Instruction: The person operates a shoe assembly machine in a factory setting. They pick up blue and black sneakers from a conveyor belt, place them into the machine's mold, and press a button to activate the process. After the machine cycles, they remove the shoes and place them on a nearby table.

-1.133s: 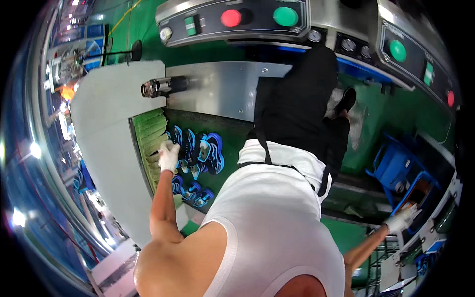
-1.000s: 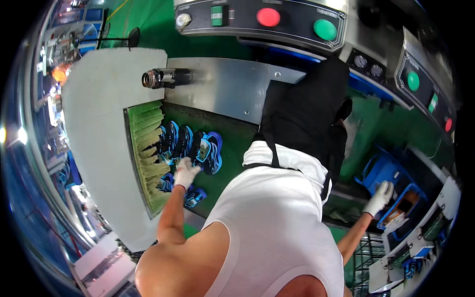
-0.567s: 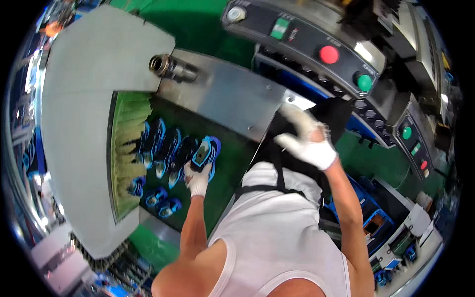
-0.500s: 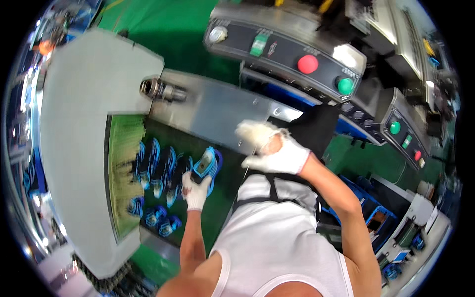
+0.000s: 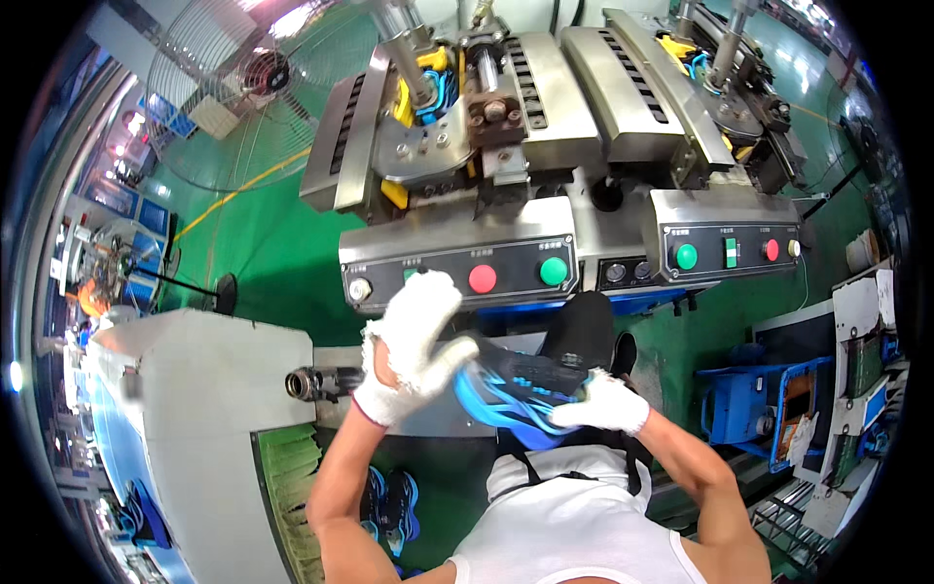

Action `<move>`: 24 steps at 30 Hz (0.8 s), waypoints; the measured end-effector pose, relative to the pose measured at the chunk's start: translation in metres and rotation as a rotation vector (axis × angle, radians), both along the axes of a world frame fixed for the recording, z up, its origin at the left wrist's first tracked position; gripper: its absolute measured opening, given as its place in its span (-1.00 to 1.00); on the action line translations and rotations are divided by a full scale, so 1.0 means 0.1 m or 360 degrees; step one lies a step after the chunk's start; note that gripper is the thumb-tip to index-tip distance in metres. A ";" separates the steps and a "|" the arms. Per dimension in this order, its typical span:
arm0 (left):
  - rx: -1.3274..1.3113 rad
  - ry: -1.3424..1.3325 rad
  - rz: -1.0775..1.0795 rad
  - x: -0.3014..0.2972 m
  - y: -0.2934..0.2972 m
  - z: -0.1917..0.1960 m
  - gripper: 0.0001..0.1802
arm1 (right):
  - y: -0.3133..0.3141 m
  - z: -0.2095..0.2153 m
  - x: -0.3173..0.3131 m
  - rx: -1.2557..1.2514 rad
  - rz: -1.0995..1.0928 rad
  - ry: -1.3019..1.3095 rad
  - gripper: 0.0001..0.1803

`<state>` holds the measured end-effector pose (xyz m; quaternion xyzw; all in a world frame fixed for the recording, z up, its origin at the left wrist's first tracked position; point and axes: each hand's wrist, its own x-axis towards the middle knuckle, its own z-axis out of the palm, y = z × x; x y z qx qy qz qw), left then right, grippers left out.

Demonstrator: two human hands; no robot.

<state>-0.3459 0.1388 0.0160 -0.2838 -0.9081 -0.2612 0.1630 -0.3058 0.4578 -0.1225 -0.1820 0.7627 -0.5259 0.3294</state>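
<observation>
A black sneaker point(image 5: 525, 382) with a bright blue sole hangs on its side in front of my waist. My right hand point(image 5: 605, 403), in a white knit glove, grips one end of it with fingers closed. Beside the sneaker's other end is my left hand point(image 5: 416, 336), gloved too and slightly blurred. Its fingers stretch up in front of a control panel point(image 5: 516, 263), the thumb apart and near the sole; it holds nothing I can see. More blue-and-black sneakers point(image 5: 397, 506) lie low on the left, partly hidden by my left arm.
A metal press point(image 5: 486, 107) with yellow parts stands ahead, a blue-laced shoe in it; a second station point(image 5: 720, 234) is to its right. At left are a grey housing point(image 5: 209, 380) with a green bristle curtain point(image 5: 292, 477) and a fan point(image 5: 253, 88). A blue bin point(image 5: 744, 404) sits at right.
The view has swung up to face the press. A sneaker has come up from the row at left and is now in my right hand. My left hand has risen toward the panel.
</observation>
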 end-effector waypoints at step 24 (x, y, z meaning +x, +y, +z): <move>-0.0476 -0.0323 0.1087 -3.83 0.03 -0.79 0.02 | 0.76 -0.38 0.77 -0.2039 -0.1552 -0.0901 0.04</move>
